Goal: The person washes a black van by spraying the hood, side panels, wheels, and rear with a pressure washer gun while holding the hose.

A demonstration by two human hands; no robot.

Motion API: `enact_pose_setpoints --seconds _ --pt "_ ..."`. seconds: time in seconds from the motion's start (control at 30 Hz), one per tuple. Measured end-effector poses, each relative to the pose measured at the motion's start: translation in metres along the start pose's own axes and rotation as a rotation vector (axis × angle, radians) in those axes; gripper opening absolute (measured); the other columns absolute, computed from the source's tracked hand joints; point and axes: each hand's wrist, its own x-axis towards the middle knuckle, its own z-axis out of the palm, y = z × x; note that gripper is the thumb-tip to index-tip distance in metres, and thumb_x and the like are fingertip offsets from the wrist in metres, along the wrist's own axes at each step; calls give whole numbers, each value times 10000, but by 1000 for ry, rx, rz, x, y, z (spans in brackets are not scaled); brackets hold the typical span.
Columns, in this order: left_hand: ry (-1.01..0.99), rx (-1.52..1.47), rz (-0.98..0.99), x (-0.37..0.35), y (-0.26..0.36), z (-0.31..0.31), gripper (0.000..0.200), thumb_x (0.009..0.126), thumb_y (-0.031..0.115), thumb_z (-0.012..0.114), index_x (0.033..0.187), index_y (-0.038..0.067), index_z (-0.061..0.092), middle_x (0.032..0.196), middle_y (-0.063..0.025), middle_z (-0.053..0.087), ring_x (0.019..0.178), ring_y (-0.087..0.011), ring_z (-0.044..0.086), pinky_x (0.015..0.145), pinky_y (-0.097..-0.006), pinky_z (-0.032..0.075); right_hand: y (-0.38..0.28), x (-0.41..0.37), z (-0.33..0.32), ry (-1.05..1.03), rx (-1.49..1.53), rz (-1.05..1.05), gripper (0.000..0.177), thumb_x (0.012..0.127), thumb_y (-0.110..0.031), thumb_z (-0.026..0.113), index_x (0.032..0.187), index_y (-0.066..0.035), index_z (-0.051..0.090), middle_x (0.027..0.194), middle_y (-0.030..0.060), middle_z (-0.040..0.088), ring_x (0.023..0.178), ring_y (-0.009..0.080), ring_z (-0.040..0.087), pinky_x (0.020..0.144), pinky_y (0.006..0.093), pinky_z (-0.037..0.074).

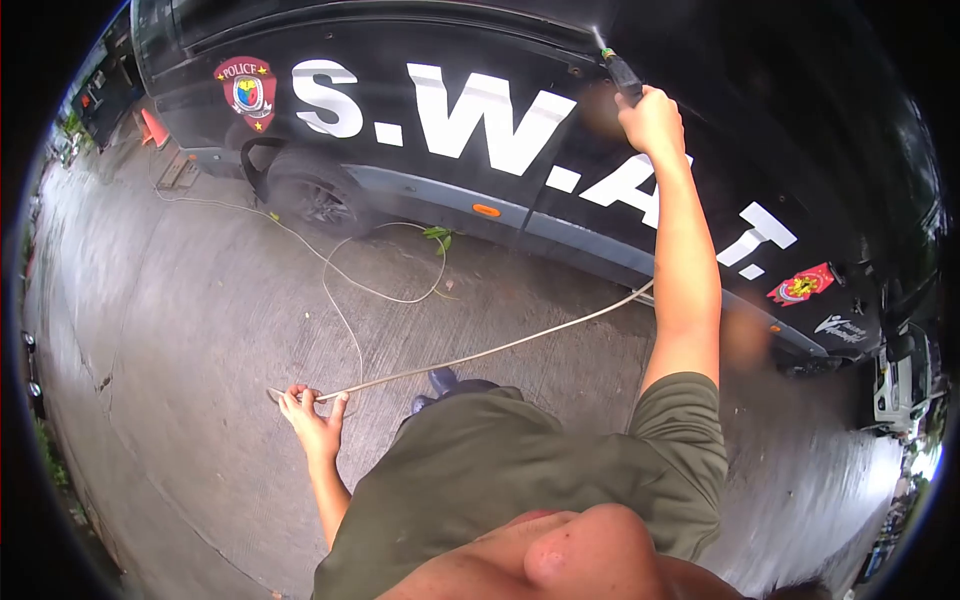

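My right hand (655, 122) is raised at the end of a stretched arm, its fingers wrapped round a black spray gun (624, 76). The gun points up at the side of a black vehicle (560, 215), and a pale streak of spray shows at its greenish tip. Low on the left, my left hand (316, 425) grips a thin beige hose (500, 349) between thumb and fingers. From there the hose runs up to the right, passing behind my right forearm. How it joins the gun is hidden.
More hose lies looped on the wet concrete ground (200, 330) beside the vehicle's wheel (318, 195). Green leaves (438, 236) lie by the loop. An orange cone (154, 129) stands at the far left, and a white vehicle (900, 385) is at the right. My boots (440, 382) are below.
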Motion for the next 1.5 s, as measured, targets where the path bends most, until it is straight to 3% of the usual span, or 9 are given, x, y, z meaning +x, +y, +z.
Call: enact_pose_setpoints --seconds 0.2,0.47,0.7,0.83,0.97,1.07,1.27,1.4,1.5 --pt "24 47 -49 -13 -26 11 494 790 370 918 941 13 612 1253 -205 500 1301 -447 426 1122 -613 350 -16 17 31 8 35 -115 356 942 -360 708 1196 -116 765 1141 200 766 1143 419 701 997 499 546" --pt "-60 27 -10 19 11 34 514 777 403 919 983 29 633 1160 -183 569 1192 -423 488 1013 -564 427 4 60 -23 -25 -176 -101 323 936 -318 713 1166 -99 771 1106 180 775 1089 393 727 949 479 571" --pt "-110 -23 59 49 35 52 517 789 420 903 976 17 638 1141 -194 582 1170 -429 506 995 -558 437 -3 46 -5 16 -320 -188 296 942 -282 693 1148 -80 759 1096 185 774 1059 394 736 934 487 584" --pt "-112 -57 35 49 4 57 530 789 432 903 984 13 643 1145 -203 581 1170 -435 504 1004 -563 433 4 34 37 82 -378 -177 287 929 -238 670 1130 -40 725 1053 213 771 1008 412 746 912 495 599" --pt "-140 -24 94 55 -22 37 476 798 347 908 972 0 634 1114 -167 586 1136 -401 533 984 -519 453 0 20 45 100 -178 17 294 943 -296 695 1132 -73 730 1086 208 768 1065 412 727 934 503 572" --pt "-162 -37 59 67 -45 9 527 782 430 909 975 20 641 1107 -177 589 1131 -417 517 982 -534 454 -19 18 17 82 -55 27 305 943 -335 719 1143 -109 760 1111 205 763 1095 422 710 951 505 552" --pt "-176 -59 54 89 -67 -42 475 802 377 898 969 24 627 1062 -159 588 1045 -399 542 924 -529 460 -64 55 -37 -50 -393 -114 359 928 -297 728 1236 -115 759 1146 204 762 1126 403 709 970 495 555" --pt "-177 -97 112 95 -66 -39 470 795 370 901 968 29 627 1060 -154 588 1031 -400 540 916 -528 459 -76 84 -36 2 -407 -256 398 910 -273 767 1176 22 740 1092 263 756 1077 407 726 946 468 560" --pt "-159 -114 193 99 -60 -36 460 790 354 902 967 28 630 1071 -154 593 1057 -400 534 928 -526 455 -102 99 -44 -118 -422 -293 433 882 -265 785 1175 49 734 1080 278 756 1063 394 738 947 452 562"
